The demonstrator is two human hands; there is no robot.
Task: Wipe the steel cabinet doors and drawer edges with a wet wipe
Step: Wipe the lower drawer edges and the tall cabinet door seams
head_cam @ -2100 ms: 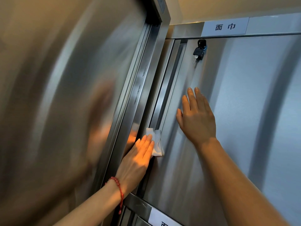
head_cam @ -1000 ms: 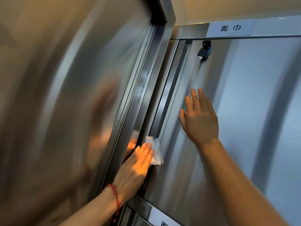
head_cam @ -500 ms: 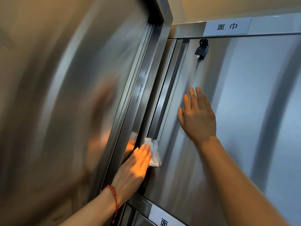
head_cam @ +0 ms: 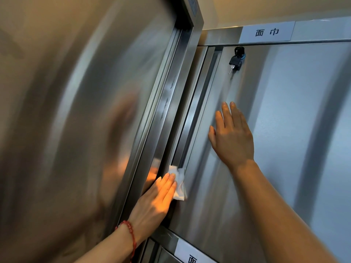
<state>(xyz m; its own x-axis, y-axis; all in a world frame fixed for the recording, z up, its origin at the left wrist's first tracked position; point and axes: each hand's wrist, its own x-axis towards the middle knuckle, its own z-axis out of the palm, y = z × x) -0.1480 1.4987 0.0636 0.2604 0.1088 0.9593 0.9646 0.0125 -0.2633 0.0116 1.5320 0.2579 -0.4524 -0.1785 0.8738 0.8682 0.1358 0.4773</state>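
Currently the right hand (head_cam: 232,137) lies flat, fingers straight, bracing the door (head_cam: 284,130). Left hand (head_cam: 157,198), fingers straight, presses the wipe (head_cam: 179,184) into the door's left-edge channel. Risks: wipe snagging there, fingers pinched, key (head_cam: 235,60) knocked on upward strokes.

The light is dim and mixed: a warm orange patch falls on the back of the left hand (head_cam: 154,201) and glows again as a smeared reflection in the brushed steel side panel (head_cam: 76,120), while the cabinet door (head_cam: 294,120) carries cooler bluish sheen in broad, soft vertical bands. Straight edges bow under the wide-angle lens, and the near left side looks streaked and unsharp, while the key (head_cam: 235,60) and label (head_cam: 266,32) stay fairly crisp.
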